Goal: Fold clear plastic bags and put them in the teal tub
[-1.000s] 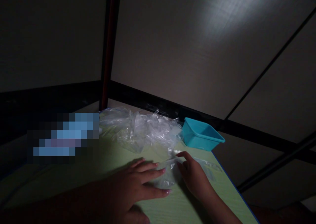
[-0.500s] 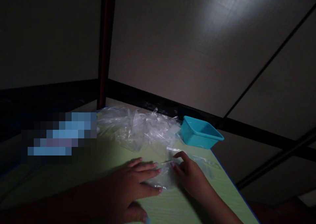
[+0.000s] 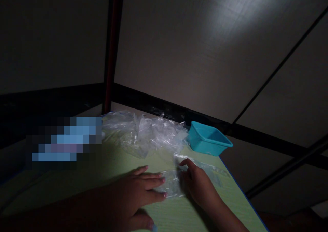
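Note:
A small clear plastic bag (image 3: 173, 184) lies flat on the pale green table (image 3: 164, 215). My left hand (image 3: 135, 194) is spread palm down, its fingertips touching the bag's left edge. At the bag's other end, my right hand (image 3: 197, 179) is closed with a bent index finger; its thumb is mostly hidden, and the bag's edge runs in under the fingers. Another flat clear bag (image 3: 215, 175) extends behind and to the right of my right hand.
A heap of crumpled clear plastic bags (image 3: 153, 133) lies along the table's far side. Beside it stands a turquoise plastic basin (image 3: 205, 143) near the right edge. A blurred-out blue patch (image 3: 69, 138) is at the left. Dark-framed panels (image 3: 179, 54) rise behind the table.
The small bag's upper edge, raised as a thin line between my hands earlier, now lies down flat. My right hand has shifted slightly to the right; my left hand stays nearly in place.

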{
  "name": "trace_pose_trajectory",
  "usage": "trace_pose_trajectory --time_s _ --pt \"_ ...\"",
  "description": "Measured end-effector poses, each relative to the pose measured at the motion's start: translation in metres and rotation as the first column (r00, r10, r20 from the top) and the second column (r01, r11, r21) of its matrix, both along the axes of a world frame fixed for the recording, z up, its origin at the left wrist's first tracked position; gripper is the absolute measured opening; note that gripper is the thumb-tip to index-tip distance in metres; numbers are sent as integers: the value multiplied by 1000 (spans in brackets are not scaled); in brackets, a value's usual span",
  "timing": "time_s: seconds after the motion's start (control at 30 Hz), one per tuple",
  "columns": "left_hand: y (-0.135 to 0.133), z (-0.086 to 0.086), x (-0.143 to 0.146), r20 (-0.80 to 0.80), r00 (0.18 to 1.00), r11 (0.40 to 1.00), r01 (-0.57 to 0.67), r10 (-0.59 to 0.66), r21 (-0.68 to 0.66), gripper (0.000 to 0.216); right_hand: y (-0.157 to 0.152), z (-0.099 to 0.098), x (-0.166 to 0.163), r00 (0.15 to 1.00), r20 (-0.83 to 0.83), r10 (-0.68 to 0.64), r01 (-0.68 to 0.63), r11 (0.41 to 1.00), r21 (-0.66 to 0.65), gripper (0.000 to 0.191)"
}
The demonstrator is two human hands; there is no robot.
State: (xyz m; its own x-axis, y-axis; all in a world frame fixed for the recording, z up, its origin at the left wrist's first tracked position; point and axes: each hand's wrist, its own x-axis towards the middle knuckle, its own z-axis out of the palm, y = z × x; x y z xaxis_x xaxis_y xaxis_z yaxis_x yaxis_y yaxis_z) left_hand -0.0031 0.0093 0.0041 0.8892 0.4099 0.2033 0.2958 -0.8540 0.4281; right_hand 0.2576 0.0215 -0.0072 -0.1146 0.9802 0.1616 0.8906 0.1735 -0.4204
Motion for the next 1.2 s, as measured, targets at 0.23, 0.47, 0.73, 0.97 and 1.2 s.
trace_pose_trajectory --time_s 0.23,0.47,0.73,0.97,1.2 --pt "0 -1 0 5 1000 998 -22 22 55 59 -1 1 -2 999 -17 33 -33 999 2 18" --pt "0 -2 0 -46 999 999 -23 24 23 61 -2 2 -3 998 64 28 -29 999 14 14" --pt "-2 4 7 -7 1000 990 -22 23 138 46 0 0 -3 999 44 20 -21 1000 5 16" --pt "1 7 16 -15 1000 981 27 -25 194 60 -2 1 -6 997 57 42 -43 999 10 13" --pt "3 7 18 -73 997 992 35 -26 120 64 -2 1 -6 996 82 16 -17 1000 14 11"
